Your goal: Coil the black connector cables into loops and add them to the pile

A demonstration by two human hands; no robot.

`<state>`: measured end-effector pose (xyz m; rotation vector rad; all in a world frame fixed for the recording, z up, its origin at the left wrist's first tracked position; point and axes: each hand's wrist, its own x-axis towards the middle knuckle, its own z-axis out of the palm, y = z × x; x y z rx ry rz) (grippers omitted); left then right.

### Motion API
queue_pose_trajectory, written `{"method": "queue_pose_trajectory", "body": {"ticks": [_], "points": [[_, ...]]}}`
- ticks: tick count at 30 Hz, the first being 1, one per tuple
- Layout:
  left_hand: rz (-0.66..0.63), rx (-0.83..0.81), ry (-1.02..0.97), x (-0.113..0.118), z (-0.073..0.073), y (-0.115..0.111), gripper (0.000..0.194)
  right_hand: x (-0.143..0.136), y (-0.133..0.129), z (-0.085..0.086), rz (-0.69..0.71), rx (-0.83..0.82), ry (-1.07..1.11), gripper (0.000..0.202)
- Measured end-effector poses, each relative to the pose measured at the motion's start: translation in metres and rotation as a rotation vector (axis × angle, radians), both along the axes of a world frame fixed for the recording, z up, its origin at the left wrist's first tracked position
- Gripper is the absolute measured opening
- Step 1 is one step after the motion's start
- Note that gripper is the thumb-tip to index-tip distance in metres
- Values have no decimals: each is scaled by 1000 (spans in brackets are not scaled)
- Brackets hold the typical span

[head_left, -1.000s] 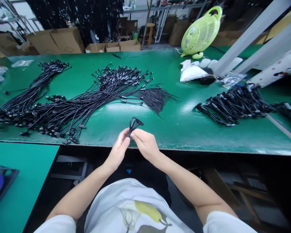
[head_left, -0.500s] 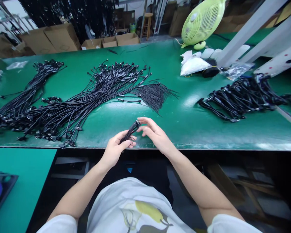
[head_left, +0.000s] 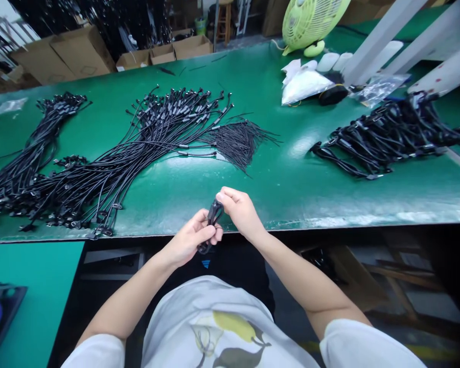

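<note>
A small coiled bundle of black cable is between my hands, over the table's front edge. My left hand wraps round its lower part, thumb on top. My right hand pinches its upper end between thumb and fingers. Beyond them, a large pile of loose black cables stretches across the left and middle of the green table. Beside its right end lies a fan of thin black ties.
Folded black cable bundles lie in a row at the right. A green fan, a white bag and white posts are at the back right. Cardboard boxes stand behind the table.
My right hand has closed on the bundle's upper end; its fingers were apart before. The bundle has turned more upright, and its lower end now shows beneath my left hand. The view has shifted slightly.
</note>
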<state>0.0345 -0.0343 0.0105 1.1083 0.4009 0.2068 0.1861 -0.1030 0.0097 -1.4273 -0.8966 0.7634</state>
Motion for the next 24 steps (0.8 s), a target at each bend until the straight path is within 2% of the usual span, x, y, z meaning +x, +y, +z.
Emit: {"method": "queue_pose_trajectory", "body": {"ticks": [2, 5, 9, 13, 15, 18, 19, 21, 23, 24], "points": [[32, 159, 42, 2, -1, -1, 31, 0, 1, -1, -17, 27, 35, 50], [117, 436, 138, 4, -3, 2, 22, 0, 0, -6, 60, 102, 124, 54], [146, 522, 171, 7, -9, 5, 23, -4, -1, -13, 156, 189, 231, 62], [235, 770, 252, 9, -11, 5, 32, -8, -2, -14, 118, 146, 264, 41], [185, 744, 263, 9, -9, 4, 32, -8, -1, -15, 52, 131, 294, 31], [10, 502, 229, 9, -7, 3, 38, -6, 1, -17, 17, 126, 432, 30], [1, 430, 217, 9, -8, 3, 41, -5, 1, -17, 20, 129, 473, 33], [73, 349, 207, 12, -11, 2, 46, -6, 1, -19, 45, 157, 517, 42], [138, 334, 213, 16, -14, 2, 49, -11, -1, -19, 117, 166, 527, 46], [121, 343, 223, 18, -14, 1, 51, -14, -4, -19, 186, 138, 532, 45]]}}
